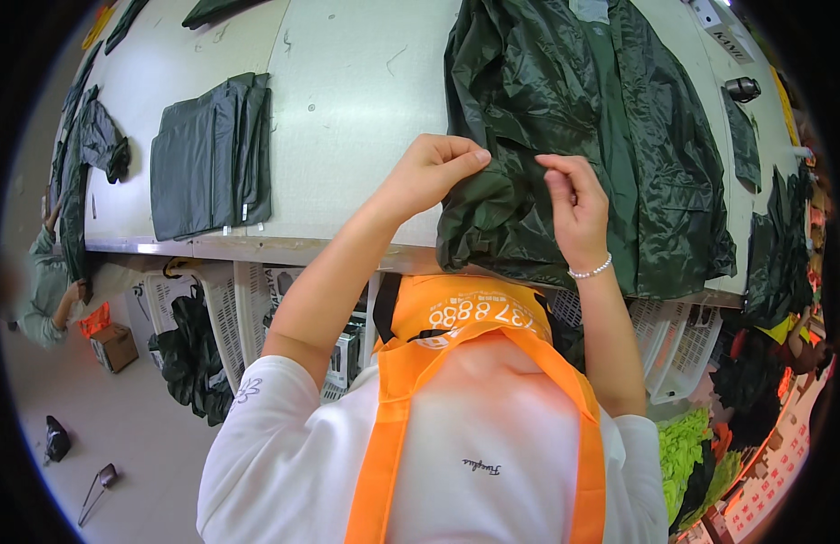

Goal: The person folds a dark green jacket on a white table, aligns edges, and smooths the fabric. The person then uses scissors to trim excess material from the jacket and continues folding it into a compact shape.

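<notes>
A dark green, shiny jacket (pixel 669 181) lies spread on the table in front of me, its lower edge hanging over the near side. My left hand (pixel 434 172) is at the jacket's left part, thumb and forefinger pinched together on its cloth. Over the jacket's middle, my right hand (pixel 579 204) has its fingers curled in and its thumb close to the forefinger. Anything thin between those fingertips is too small to make out. Bunched cloth lies below and between the two hands.
Folded dark green garments (pixel 211 154) are stacked at the left of the pale table (pixel 356 91). White plastic baskets (pixel 678 349) stand under the near edge. A black cylindrical object (pixel 742 89) sits at far right. Another person's sleeve (pixel 43 290) shows at left, beside a cardboard box (pixel 114 348).
</notes>
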`<action>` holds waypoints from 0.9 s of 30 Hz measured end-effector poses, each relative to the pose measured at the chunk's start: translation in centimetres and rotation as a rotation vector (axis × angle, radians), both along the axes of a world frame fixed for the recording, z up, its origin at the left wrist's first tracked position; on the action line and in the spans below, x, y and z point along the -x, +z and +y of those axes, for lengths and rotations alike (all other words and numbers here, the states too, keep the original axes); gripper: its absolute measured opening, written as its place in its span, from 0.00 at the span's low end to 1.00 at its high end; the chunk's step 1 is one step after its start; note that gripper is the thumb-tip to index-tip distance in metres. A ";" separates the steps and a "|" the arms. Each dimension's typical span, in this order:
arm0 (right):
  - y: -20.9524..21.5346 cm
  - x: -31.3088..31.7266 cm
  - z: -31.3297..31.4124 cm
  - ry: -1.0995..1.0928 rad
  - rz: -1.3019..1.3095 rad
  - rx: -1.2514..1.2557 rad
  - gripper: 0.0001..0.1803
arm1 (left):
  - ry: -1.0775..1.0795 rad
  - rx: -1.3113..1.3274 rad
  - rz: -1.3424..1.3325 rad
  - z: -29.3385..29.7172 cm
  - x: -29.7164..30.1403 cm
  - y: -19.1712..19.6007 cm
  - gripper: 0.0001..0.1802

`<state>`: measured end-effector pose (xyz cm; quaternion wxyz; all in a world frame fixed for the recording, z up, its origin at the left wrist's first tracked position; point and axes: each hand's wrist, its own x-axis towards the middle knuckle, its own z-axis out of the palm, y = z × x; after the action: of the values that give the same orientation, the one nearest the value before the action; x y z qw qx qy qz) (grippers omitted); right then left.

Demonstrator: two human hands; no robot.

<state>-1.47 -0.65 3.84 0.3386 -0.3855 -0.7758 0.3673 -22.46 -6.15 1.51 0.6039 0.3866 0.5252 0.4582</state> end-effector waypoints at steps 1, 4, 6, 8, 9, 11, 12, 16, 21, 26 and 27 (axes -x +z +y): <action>0.4 0.3 -0.1 0.044 0.018 0.010 0.07 | -0.008 0.012 0.002 0.0 -0.1 0.1 0.13; 0.5 1.5 -0.5 0.124 0.053 0.029 0.09 | -0.029 0.031 0.036 0.2 -0.5 0.6 0.13; 0.2 1.5 -0.4 0.135 0.052 0.002 0.09 | -0.041 0.027 0.091 0.3 -0.7 0.9 0.13; 0.3 1.7 -0.4 0.150 0.057 -0.008 0.08 | -0.056 0.016 0.115 0.3 -0.7 0.9 0.13; 0.3 1.8 -0.6 0.162 0.065 -0.005 0.08 | -0.062 0.010 0.129 0.3 -0.7 0.8 0.13; 0.4 1.8 -0.8 0.183 0.077 0.048 0.07 | -0.028 -0.020 0.128 0.2 -1.1 0.3 0.14; 0.4 1.6 -0.8 0.192 0.081 0.098 0.06 | -0.011 -0.036 0.128 0.2 -1.3 0.0 0.14; -0.1 1.3 -0.9 0.194 0.141 0.179 0.05 | -0.040 -0.004 0.113 0.4 -1.5 0.0 0.14; -0.6 1.5 -0.7 0.089 0.185 0.249 0.04 | 0.032 -0.218 0.015 0.8 -2.3 0.1 0.09; -0.2 2.1 -0.3 0.019 0.130 0.180 0.06 | 0.025 -0.053 0.005 0.8 -1.9 0.9 0.14; -0.6 2.2 -0.2 0.010 0.150 0.181 0.08 | 0.031 0.004 -0.027 0.8 -1.6 1.0 0.15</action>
<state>-3.64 -0.89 3.21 0.3576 -0.3820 -0.7138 0.4656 -20.89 -5.38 2.48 0.6045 0.3711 0.5238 0.4717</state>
